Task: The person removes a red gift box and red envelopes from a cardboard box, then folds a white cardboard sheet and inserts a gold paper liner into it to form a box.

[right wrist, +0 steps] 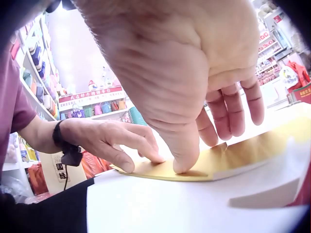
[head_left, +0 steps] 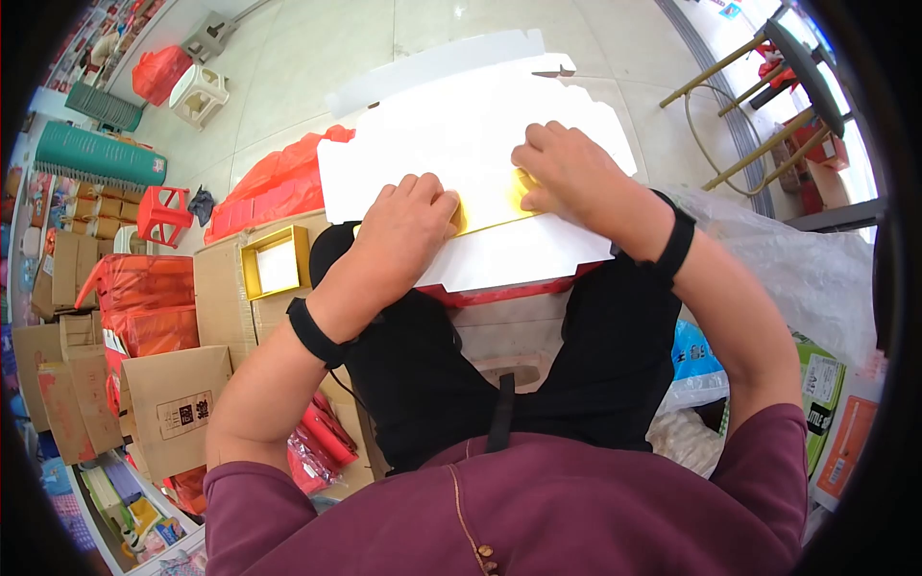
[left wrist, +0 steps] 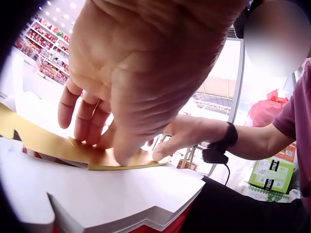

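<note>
A gold card piece (head_left: 499, 204) lies across a stack of large white die-cut cardboard sheets (head_left: 423, 134) on the person's lap. At its left part, the left hand (head_left: 405, 228) pinches the gold card, its thumb on the near edge and fingertips just beyond, as the left wrist view shows. Farther right, the right hand (head_left: 574, 178) grips the same card; in the right wrist view its thumb presses on the gold surface (right wrist: 214, 162) with the fingers curved behind. The card's underside is hidden.
A gold-rimmed box (head_left: 303, 261) with a white inside stands on cardboard to the left, near red plastic-wrapped packs (head_left: 144, 293) and an open carton (head_left: 178, 403). Clear plastic sheeting (head_left: 807, 278) lies at right, below a stool (head_left: 809, 77).
</note>
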Demonstrator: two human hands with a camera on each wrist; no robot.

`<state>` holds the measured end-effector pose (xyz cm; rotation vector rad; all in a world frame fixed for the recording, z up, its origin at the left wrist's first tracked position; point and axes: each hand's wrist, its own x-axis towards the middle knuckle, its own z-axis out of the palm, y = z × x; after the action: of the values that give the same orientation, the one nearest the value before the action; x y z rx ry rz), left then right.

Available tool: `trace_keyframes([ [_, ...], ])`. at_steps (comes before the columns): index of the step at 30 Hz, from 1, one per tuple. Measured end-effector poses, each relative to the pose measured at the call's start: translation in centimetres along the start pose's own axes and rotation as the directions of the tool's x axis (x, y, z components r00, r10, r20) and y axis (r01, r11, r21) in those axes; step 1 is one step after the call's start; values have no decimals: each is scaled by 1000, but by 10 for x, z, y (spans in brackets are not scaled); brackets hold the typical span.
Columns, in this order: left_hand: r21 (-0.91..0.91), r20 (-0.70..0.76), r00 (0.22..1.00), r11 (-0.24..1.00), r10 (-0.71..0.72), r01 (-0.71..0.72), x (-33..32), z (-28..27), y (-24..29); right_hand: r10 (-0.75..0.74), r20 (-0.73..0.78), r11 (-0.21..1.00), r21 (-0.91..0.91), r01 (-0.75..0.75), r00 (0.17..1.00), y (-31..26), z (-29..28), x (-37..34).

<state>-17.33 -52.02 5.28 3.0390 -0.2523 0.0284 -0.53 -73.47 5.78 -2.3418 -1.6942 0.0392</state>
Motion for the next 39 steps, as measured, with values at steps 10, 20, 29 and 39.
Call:
trace_keyframes([
  [10,83,-25,993,990,118,-116,-5,3,2,-296,-88,948,-151,280,951,-3,15,-23],
  [20,117,-97,984,983,150,-139,-3,2,0,-263,-140,952,-195,234,955,-9,18,-27],
  [29,-162,-234,970,987,-61,23,2,6,-8,11,-143,999,50,-4,990,-8,13,-15],
  [39,25,-178,983,999,42,-39,0,17,12,-124,-241,992,-54,115,962,-19,32,-20],
])
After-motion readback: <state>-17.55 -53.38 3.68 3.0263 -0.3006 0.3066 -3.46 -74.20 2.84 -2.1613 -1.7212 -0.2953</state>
